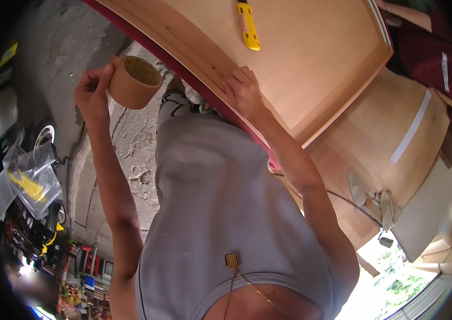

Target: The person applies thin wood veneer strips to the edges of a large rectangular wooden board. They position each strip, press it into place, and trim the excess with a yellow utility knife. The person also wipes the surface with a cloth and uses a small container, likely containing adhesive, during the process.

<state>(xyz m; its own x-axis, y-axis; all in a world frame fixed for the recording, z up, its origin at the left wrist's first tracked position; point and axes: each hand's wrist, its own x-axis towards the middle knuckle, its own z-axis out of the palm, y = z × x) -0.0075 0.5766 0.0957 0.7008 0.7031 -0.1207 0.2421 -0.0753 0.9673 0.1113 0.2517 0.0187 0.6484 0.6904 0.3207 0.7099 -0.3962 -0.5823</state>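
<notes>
My left hand (pixel 93 96) grips a wide roll of brown tape (pixel 130 96) by its edge, between thumb and fingers, out over the floor. My right hand (pixel 243 92) rests at the near rim of a large wooden panel (pixel 311 58) with raised edges and dark red sides. Its fingers are curled together; whatever they pinch, if anything, is hidden. A yellow utility knife (pixel 248 26) lies on the panel, beyond my right hand.
Another person in a dark red shirt (pixel 450 69) stands at the panel's far right. A wooden board with a white strip (pixel 411 127) and a crumpled cloth (pixel 388 208) are at right. Plastic-wrapped items (pixel 34 186) stand left, beside the rough concrete floor (pixel 135 144).
</notes>
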